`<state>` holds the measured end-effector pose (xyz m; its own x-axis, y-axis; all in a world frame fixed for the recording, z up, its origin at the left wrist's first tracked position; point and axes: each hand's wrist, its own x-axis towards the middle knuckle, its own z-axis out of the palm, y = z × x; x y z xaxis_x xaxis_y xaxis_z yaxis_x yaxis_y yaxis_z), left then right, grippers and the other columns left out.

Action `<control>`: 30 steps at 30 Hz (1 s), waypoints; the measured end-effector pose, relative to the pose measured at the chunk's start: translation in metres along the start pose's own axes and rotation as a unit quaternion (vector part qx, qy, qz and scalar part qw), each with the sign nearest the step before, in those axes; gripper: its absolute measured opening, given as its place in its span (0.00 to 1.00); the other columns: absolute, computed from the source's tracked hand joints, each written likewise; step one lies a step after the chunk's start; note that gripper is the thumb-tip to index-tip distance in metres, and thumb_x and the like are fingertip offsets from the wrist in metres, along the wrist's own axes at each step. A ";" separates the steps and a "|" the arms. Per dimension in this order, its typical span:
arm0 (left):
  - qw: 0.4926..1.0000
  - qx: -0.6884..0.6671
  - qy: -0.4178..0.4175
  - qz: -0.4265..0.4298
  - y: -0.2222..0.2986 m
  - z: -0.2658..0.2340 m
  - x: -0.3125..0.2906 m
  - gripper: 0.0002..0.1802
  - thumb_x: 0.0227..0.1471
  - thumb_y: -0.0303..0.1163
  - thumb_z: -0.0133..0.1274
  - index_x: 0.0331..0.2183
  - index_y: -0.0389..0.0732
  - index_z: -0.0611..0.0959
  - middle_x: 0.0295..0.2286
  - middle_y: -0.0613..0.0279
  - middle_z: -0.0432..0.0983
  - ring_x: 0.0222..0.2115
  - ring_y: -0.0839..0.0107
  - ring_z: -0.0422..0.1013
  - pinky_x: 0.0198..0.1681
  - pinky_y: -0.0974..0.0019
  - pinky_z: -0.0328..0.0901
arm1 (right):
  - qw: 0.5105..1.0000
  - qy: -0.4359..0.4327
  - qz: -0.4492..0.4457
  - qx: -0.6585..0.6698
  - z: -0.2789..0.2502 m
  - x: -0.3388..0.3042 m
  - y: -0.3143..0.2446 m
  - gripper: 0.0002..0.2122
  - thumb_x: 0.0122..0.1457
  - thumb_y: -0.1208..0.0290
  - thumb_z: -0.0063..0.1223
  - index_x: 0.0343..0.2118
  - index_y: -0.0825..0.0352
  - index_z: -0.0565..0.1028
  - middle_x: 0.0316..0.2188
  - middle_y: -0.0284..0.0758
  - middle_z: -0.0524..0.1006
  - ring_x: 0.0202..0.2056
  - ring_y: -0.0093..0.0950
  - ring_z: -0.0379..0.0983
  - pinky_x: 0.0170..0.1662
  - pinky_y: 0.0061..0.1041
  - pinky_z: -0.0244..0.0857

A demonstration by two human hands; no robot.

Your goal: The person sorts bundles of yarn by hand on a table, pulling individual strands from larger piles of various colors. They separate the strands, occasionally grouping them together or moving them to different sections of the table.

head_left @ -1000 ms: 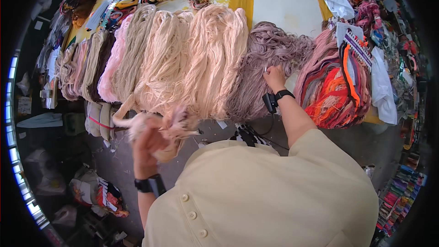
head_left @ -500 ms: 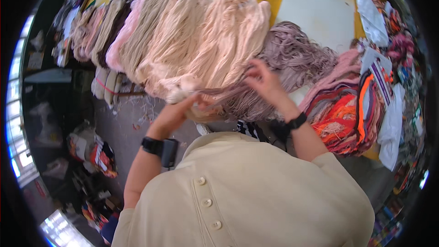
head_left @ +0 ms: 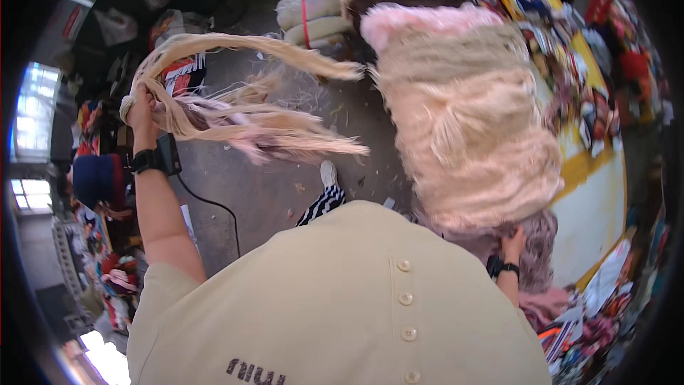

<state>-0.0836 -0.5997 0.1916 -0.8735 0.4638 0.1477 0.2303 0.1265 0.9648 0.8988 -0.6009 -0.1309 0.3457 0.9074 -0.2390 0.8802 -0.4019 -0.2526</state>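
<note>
Stretched out to the far left, my left hand point(head_left: 144, 105) is closed round a bundle of yarn strands point(head_left: 221, 122). The strands are mostly peach and beige with some pale mauve, and their loose ends swing out to the right above the floor. My right hand point(head_left: 512, 244) rests low on the right at a mauve yarn hank point(head_left: 543, 246), fingers curled into it; the fingertips are partly hidden. Just beyond that hand, a thick peach yarn hank point(head_left: 470, 150) lies on the table, followed by beige and pink ones.
A white table with yellow bands point(head_left: 595, 199) carries the hanks. Tied pale bundles point(head_left: 311, 20) stand beside it. Yarn scraps lie on the grey floor point(head_left: 285, 192). Coloured yarn and a white bag point(head_left: 607, 278) crowd the lower right. A black cable point(head_left: 224, 207) hangs from my left wrist device.
My view has turned left. My left hand has swung from the hanks out to the left, carrying yarn strands. My right hand has dropped onto the mauve hank.
</note>
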 end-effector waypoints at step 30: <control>0.858 0.043 -0.445 0.251 0.092 0.392 0.204 0.15 0.45 0.23 0.55 0.39 0.34 0.81 0.33 0.58 0.78 0.35 0.69 0.73 0.40 0.69 0.66 | 0.941 -0.006 -0.200 0.272 -0.039 0.162 -0.585 0.12 0.54 0.76 0.54 0.42 0.68 0.72 0.34 0.37 0.77 0.35 0.27 0.75 0.38 0.26 0.69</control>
<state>-0.0720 -0.1498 0.2256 0.0105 0.9604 0.2783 0.5464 -0.2386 0.8028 0.4524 -0.2142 0.0152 0.0164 0.9993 -0.0329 0.6407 -0.0357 -0.7670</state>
